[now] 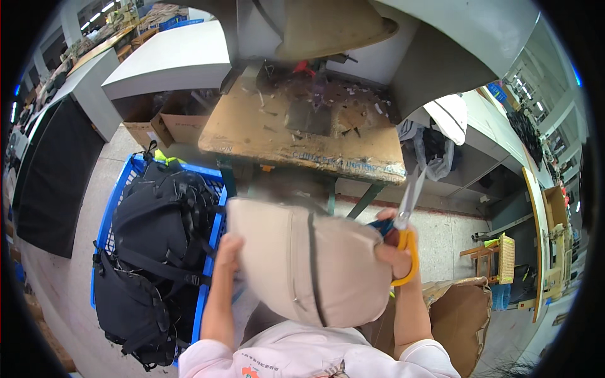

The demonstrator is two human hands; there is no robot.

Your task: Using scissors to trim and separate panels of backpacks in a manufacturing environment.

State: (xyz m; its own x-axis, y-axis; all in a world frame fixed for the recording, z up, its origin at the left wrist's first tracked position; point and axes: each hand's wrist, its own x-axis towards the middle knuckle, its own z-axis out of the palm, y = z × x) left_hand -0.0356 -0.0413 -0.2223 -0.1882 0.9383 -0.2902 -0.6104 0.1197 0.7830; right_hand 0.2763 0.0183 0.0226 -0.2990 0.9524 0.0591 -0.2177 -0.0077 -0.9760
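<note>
A person holds a beige fabric bag (309, 264) up in front of the chest, gripped between both hands. The left hand (228, 251) clasps its left edge, fingers curled behind the cloth and hidden. The right hand (396, 253) presses the bag's right edge while its fingers close through the orange handles of scissors (406, 217). The scissors' long axis runs nearly upright, blades pointing up and slightly right, away from the bag. The bag's long axis lies left to right; a dark strap runs down its middle. A blue crate (120, 195) of black bags sits at the left, a worn wooden bench (252, 135) ahead.
</note>
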